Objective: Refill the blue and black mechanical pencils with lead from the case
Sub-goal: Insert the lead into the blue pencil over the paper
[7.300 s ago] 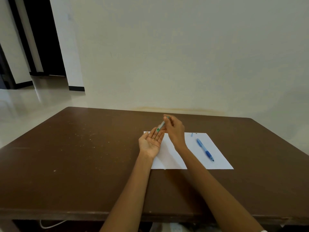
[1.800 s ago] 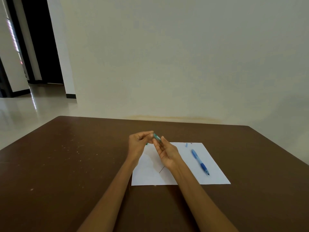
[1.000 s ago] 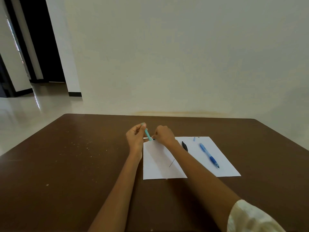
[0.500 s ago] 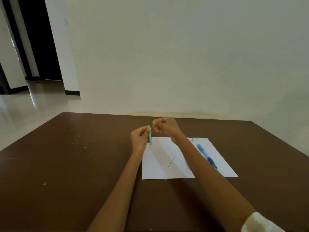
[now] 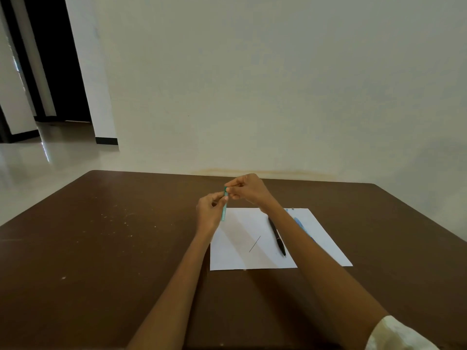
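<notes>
Here both hands' fingers pinch one lead case; one black pencil and one loose lead lie on paper.

Table left of paper open; black pencil, loose lead obstruct paper.

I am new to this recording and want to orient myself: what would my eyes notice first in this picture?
First, the two hands raised over the brown table: the left hand holds a teal lead case upright, and the right hand pinches at its top. Below them lies a white paper with a loose lead and a black pencil.
</notes>
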